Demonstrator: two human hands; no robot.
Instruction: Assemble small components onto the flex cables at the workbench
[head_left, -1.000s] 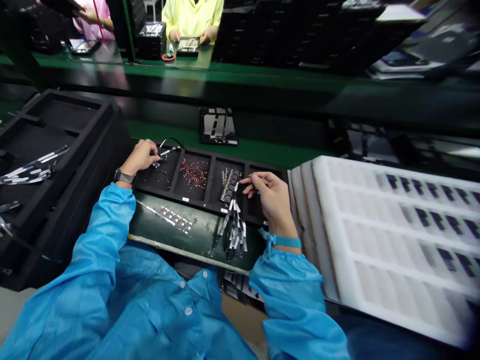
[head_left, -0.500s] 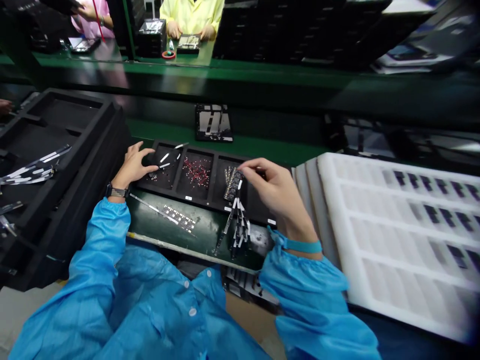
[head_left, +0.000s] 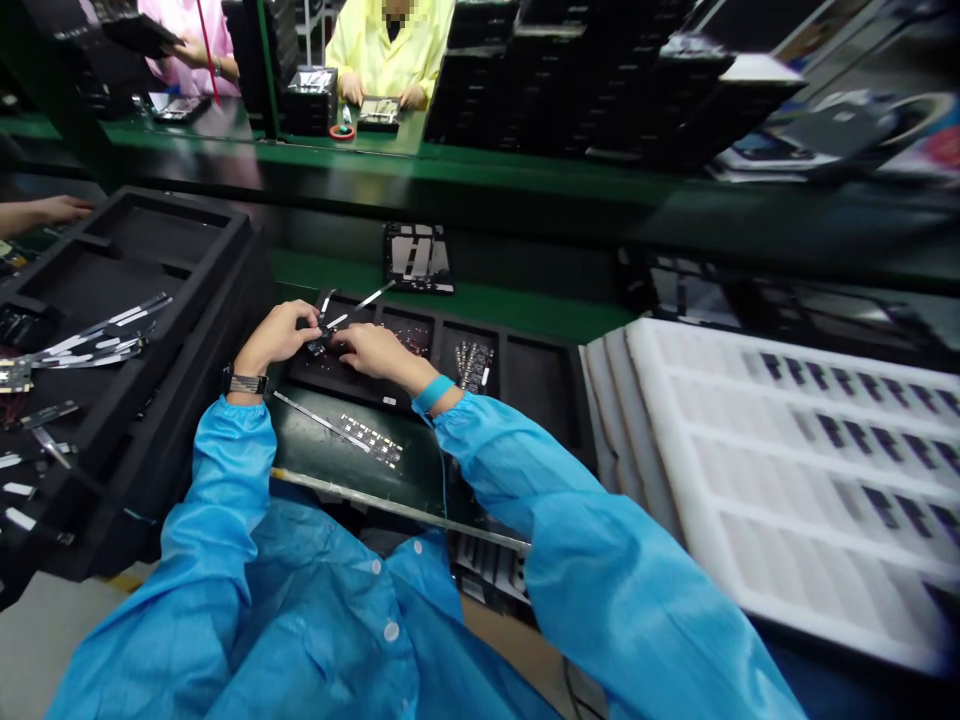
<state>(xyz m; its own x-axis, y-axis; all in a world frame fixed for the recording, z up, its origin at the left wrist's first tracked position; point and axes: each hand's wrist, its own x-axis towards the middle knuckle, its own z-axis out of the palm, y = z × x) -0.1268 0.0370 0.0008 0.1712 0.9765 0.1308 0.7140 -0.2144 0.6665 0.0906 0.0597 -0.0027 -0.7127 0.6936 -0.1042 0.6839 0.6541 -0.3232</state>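
Note:
My left hand [head_left: 279, 335] is over the left compartment of a black divided tray [head_left: 352, 383], its fingers closed at a small dark part [head_left: 318, 346]. Close beside it, my right hand [head_left: 373, 355] reaches into the same compartment with its fingertips together; whatever they pinch is too small to make out. White strips [head_left: 377, 293] stick up around the fingertips. Small red and white pieces [head_left: 412, 342] lie in the compartment partly hidden by my right hand. Further right in the tray rests a stack of small circuit boards [head_left: 472, 366].
A board panel [head_left: 373, 438] and a thin strip [head_left: 304, 412] lie on the green bench before the tray. Black foam trays [head_left: 244, 240] stand left, white compartmented trays [head_left: 675, 440] right. A framed device [head_left: 418, 257] sits behind. Co-workers work across the bench; another person's hand [head_left: 64, 208] shows left.
My right hand has moved left from the circuit boards to the left compartment. My left hand's fingers have closed from a spread pose. A person's arm has come further in at left.

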